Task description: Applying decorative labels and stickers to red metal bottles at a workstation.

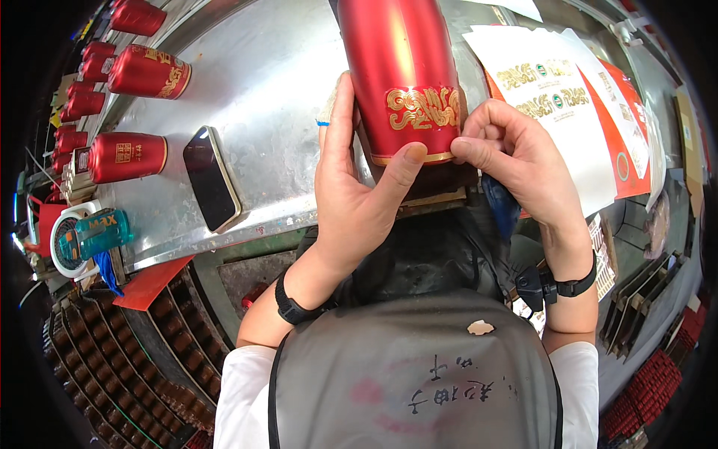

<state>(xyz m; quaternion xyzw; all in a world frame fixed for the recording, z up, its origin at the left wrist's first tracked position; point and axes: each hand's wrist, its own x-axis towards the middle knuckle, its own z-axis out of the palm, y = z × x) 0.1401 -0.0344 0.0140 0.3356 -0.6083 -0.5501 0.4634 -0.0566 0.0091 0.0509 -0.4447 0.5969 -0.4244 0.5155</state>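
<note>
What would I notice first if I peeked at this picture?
The big shiny red bottle with a gold swirl label, top middle, gripped by both hands: the left hand wraps its side and the right hand pinches at the label's edge. More red bottles lie on the metal table at the left, beside a dark phone.

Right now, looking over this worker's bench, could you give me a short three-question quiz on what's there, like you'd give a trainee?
1. True or false: both hands touch the big red bottle.
2. What flat dark thing lies on the metal table left of the left hand?
3. The right hand pinches at: A) the gold label, B) a cap, C) a cloth.

Key: 1 true; 2 a phone; 3 A.
</note>
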